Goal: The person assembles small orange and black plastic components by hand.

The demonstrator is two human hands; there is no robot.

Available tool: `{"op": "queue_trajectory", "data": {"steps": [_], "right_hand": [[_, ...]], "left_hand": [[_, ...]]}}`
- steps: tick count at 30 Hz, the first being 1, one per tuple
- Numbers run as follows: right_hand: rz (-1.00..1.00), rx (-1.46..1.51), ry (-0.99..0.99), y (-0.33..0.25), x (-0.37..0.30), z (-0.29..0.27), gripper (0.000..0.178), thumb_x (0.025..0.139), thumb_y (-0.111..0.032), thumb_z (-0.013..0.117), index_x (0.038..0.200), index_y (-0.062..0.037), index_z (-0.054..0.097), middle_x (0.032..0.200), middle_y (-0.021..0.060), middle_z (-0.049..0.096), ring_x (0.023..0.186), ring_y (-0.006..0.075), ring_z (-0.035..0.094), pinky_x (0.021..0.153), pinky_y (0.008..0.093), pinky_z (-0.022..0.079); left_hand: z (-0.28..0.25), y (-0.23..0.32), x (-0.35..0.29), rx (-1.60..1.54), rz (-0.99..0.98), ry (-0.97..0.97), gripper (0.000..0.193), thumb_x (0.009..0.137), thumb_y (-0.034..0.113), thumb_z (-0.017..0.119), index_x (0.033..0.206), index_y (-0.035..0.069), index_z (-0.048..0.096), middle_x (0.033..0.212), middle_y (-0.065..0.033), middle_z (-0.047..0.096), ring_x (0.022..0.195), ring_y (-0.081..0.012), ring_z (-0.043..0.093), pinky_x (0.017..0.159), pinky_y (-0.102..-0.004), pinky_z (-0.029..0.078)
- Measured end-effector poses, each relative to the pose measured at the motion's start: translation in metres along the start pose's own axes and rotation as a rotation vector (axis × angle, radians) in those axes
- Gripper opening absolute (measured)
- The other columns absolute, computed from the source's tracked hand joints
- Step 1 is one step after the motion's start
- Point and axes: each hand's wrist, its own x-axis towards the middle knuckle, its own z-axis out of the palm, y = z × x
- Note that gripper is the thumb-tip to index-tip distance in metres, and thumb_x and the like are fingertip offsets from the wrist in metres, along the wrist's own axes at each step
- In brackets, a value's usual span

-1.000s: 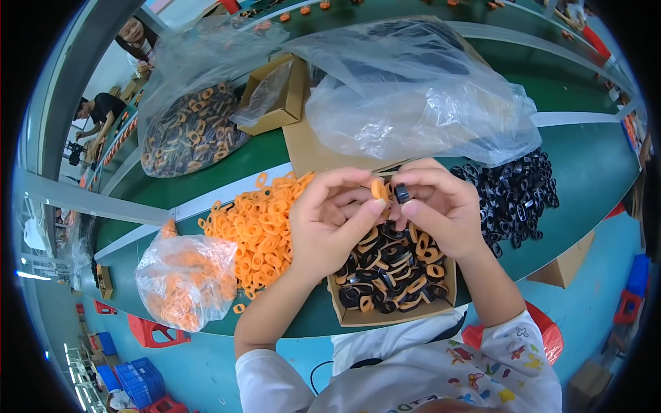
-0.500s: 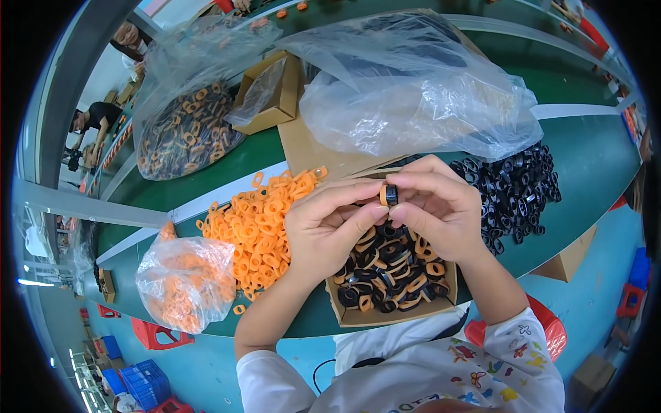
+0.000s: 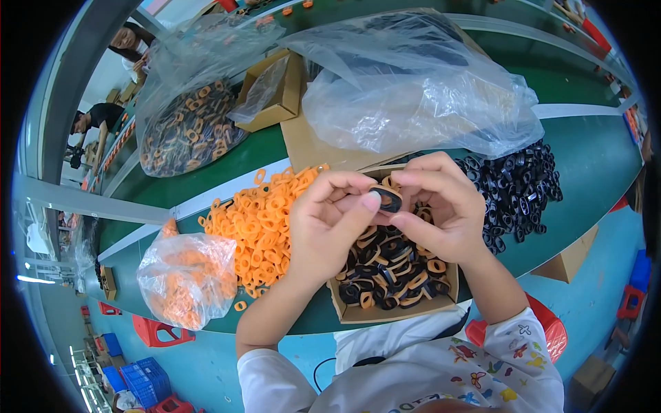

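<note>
Above the cardboard box, my left hand pinches a small oval ring part, black with an orange inner layer, between thumb and fingers. The part is tilted so that its hole shows. Close on its right, my right hand has thumb and index finger spread apart around the part's edge; whether a fingertip still touches it is hard to tell. Inside the box lie many joined black-and-orange ring parts. A heap of loose orange rings lies left of my left hand, and a heap of black rings right of my right hand.
A clear bag of orange rings lies at the left table edge. Behind stand a bag of black-and-orange parts, an open carton and a large clear plastic bag. Two people are at the far left.
The ring part has turned from edge-on to face-up in my left fingers. My right thumb and index finger have spread away from it.
</note>
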Motion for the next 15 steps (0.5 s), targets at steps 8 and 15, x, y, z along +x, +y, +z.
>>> {"op": "queue_trajectory", "data": {"steps": [8,15], "right_hand": [[-0.021,-0.071,-0.037,-0.002,-0.001,-0.003,0.039,0.077,0.005,0.073,0.115,-0.0005,0.067,0.106,0.0103,0.060,0.077,0.0102,0.063,0.062,0.0217,0.052],[-0.068,-0.163,-0.068,0.003,-0.001,-0.007,0.029,0.081,0.002,0.074,0.109,-0.0003,0.069,0.101,0.0101,0.062,0.080,0.0117,0.064,0.064,0.0218,0.053]], "left_hand": [[0.005,0.011,0.003,-0.075,-0.117,0.061,0.021,0.097,0.011,0.059,0.114,-0.002,0.057,0.095,-0.0120,0.067,0.080,-0.0212,0.071,0.073,-0.0327,0.061],[-0.007,0.004,0.002,-0.010,-0.207,-0.016,0.023,0.099,0.016,0.057,0.113,-0.002,0.057,0.093,-0.0124,0.067,0.068,-0.0201,0.067,0.062,-0.0315,0.058]]}}
